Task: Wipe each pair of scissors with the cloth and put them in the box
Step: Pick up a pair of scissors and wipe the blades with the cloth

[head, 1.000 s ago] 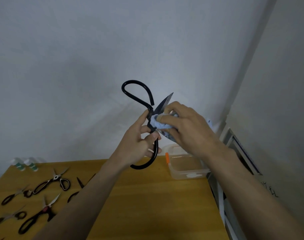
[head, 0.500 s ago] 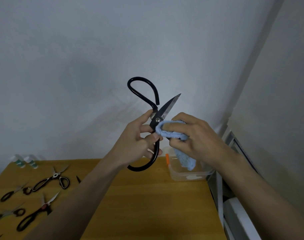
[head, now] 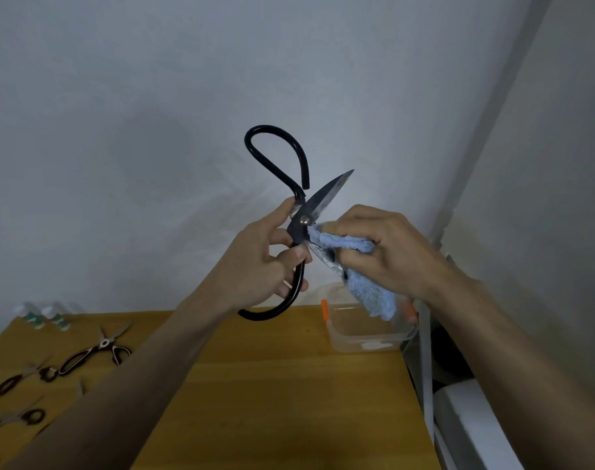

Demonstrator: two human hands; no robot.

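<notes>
Scissors first since that's the whole job: big black-handled scissors [head: 297, 228] held up in the air over the tabletop [head: 282, 395], blades spread wide, one blade pointing up and right, the other angled down to the right into the cloth. One handle loop sticks up above the hands, the other curves down below the left hand.

Going big to small on the rest: wooden tabletop takes up the bottom of the view against a plain grey wall [head: 153, 130]. Left hand [head: 262, 266] grips the scissors right around the pivot and the lower handle, thumb up by the screw, fingers curled round the handle. Right hand [head: 387, 252] has its fingers clamped on a light blue cloth [head: 360, 269], bunched over the lower blade, with a corner of it hanging down over the box.

Clear plastic box [head: 367, 337] with orange clips sits at the far right edge of the tabletop, lid off, just below the right hand.

Over on the left side of the tabletop there's a pair of kitchen shears [head: 96, 354] lying with blades slightly apart, then a few smaller black-handled pairs [head: 21, 381] closer to the left edge, kind of blurry. Two little bottles [head: 45, 315] with green bands stand at the far left corner by the wall
</notes>
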